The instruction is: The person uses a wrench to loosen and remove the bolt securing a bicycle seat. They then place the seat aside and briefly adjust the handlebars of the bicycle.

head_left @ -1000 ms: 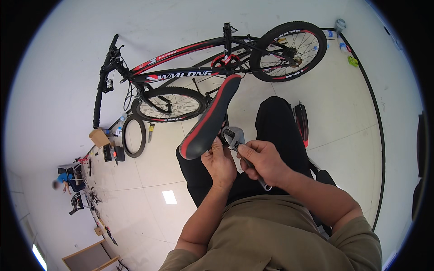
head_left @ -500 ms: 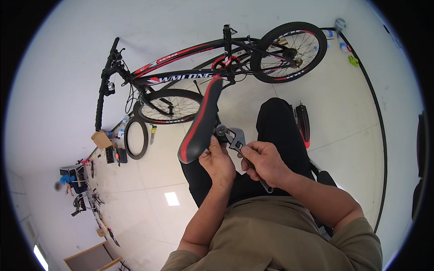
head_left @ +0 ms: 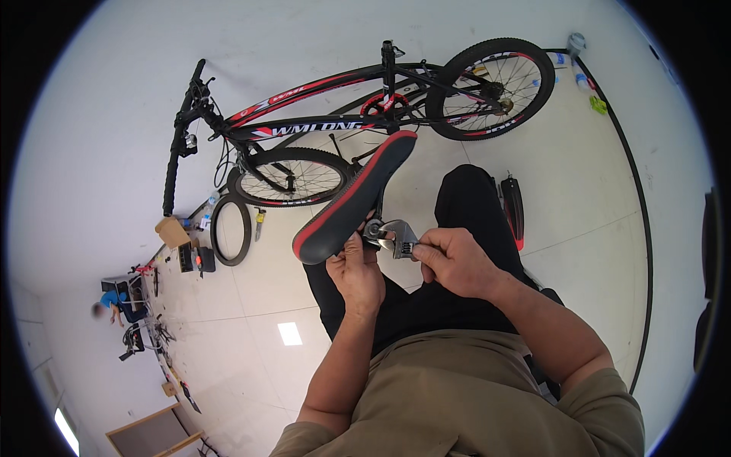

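A black bicycle saddle (head_left: 346,209) with a red edge stripe is tilted in front of my knees. My left hand (head_left: 356,280) grips it from below, near its wider end, with the thumb up against the underside. An adjustable wrench (head_left: 400,238) has its jaws at the round metal clamp (head_left: 373,228) under the saddle. My right hand (head_left: 461,263) is closed around the wrench handle, which the fingers mostly hide. Whether the jaws sit tight on a nut I cannot tell.
A black and red bicycle (head_left: 320,126) without a saddle stands against the wall ahead. On the floor are a loose tire (head_left: 231,230), a red-tipped mudguard (head_left: 513,213), a cardboard box (head_left: 173,231) and bottles (head_left: 582,81). A person (head_left: 111,302) in blue is far left.
The saddle has turned clockwise, its narrow end swinging right. The wrench has swung so its handle points more to the right, and my right hand has moved slightly up and right with it.
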Demonstrator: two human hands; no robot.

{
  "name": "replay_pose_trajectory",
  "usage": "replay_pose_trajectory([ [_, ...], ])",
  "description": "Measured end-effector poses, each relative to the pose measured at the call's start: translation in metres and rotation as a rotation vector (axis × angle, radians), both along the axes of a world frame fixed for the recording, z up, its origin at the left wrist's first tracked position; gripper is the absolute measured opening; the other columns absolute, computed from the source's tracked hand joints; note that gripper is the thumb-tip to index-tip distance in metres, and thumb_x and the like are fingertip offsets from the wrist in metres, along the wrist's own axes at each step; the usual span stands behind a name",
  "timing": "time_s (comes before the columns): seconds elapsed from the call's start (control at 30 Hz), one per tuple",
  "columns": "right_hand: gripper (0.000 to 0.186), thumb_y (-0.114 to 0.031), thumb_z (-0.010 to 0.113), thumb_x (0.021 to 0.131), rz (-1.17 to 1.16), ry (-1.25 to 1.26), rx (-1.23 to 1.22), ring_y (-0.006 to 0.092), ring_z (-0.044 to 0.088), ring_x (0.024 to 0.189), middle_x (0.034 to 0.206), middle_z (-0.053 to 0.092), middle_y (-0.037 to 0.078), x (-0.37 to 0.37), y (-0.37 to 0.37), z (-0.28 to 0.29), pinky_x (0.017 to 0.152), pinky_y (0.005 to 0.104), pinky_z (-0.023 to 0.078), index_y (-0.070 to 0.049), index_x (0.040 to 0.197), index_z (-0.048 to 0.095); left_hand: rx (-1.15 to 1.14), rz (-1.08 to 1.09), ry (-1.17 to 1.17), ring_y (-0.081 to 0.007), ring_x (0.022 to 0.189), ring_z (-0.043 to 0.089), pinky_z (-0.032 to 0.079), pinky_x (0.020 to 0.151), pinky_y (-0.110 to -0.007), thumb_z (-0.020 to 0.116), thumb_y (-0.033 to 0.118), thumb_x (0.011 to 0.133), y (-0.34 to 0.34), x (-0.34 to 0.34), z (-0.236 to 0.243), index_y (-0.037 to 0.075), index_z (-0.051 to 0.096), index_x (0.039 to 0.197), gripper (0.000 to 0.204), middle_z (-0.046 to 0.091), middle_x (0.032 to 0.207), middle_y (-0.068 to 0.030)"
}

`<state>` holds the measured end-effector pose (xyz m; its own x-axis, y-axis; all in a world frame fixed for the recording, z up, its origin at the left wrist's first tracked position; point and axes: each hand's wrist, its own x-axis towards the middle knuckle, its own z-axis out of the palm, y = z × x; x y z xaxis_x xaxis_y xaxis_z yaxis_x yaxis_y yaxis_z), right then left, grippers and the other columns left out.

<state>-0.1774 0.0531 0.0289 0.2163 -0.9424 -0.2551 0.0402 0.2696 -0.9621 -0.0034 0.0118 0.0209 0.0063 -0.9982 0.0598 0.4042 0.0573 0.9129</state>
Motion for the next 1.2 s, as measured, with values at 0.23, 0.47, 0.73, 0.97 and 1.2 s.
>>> replay_pose_trajectory([
  [0.23, 0.024, -0.014, 0.059, 0.097, 0.017, 0.036, -0.035, 0.012, 0.057, 0.054, 0.058, 0.062, 0.008, -0.008, -0.003, 0.0, 0.054, 0.0304, 0.045, 0.004, 0.083, 0.065, 0.073, -0.03, -0.149, -0.0215, 0.107, 0.065, 0.05, 0.095, -0.035, 0.049, 0.012, 0.104, -0.001, 0.015, -0.009, -0.002, 0.06, 0.121, 0.025, 0.068, 0.116, -0.0134],
  [0.47, 0.024, -0.014, 0.059, 0.098, 0.122, 0.098, 0.012, 0.0087, 0.054, 0.055, 0.06, 0.062, 0.004, -0.018, -0.009, 0.005, 0.054, 0.0273, 0.043, 0.002, 0.081, 0.065, 0.066, -0.111, -0.219, -0.0188, 0.105, 0.065, 0.048, 0.092, -0.028, 0.05, 0.008, 0.102, -0.001, 0.027, -0.025, -0.003, 0.061, 0.119, 0.023, 0.069, 0.115, -0.0125],
  [0.73, 0.031, -0.02, 0.062, 0.097, 0.124, 0.028, 0.134, 0.0088, 0.054, 0.053, 0.058, 0.062, 0.005, -0.021, -0.012, 0.011, 0.053, 0.0283, 0.044, 0.003, 0.076, 0.065, 0.07, -0.059, -0.187, -0.0012, 0.057, 0.033, 0.023, 0.052, -0.022, 0.056, 0.012, 0.102, -0.001, 0.013, -0.012, 0.005, 0.066, 0.091, 0.016, 0.046, 0.068, 0.0087],
  [0.97, 0.033, -0.022, 0.062, 0.098, 0.135, -0.012, 0.159, 0.0082, 0.053, 0.053, 0.059, 0.062, 0.004, -0.023, -0.014, 0.01, 0.052, 0.0274, 0.043, 0.003, 0.077, 0.065, 0.102, -0.105, -0.155, -0.0048, 0.068, 0.042, 0.031, 0.061, -0.024, 0.056, 0.013, 0.102, -0.003, 0.016, -0.007, 0.003, 0.065, 0.101, 0.013, 0.053, 0.081, 0.0039],
  [1.2, 0.032, -0.023, 0.063, 0.098, 0.127, 0.003, 0.199, 0.0079, 0.052, 0.052, 0.06, 0.063, 0.004, -0.023, -0.013, 0.011, 0.051, 0.0273, 0.043, 0.003, 0.079, 0.066, 0.069, -0.101, -0.214, -0.0018, 0.065, 0.042, 0.031, 0.057, -0.02, 0.057, 0.014, 0.103, -0.002, 0.013, -0.008, 0.003, 0.068, 0.109, 0.017, 0.058, 0.081, 0.0055],
])
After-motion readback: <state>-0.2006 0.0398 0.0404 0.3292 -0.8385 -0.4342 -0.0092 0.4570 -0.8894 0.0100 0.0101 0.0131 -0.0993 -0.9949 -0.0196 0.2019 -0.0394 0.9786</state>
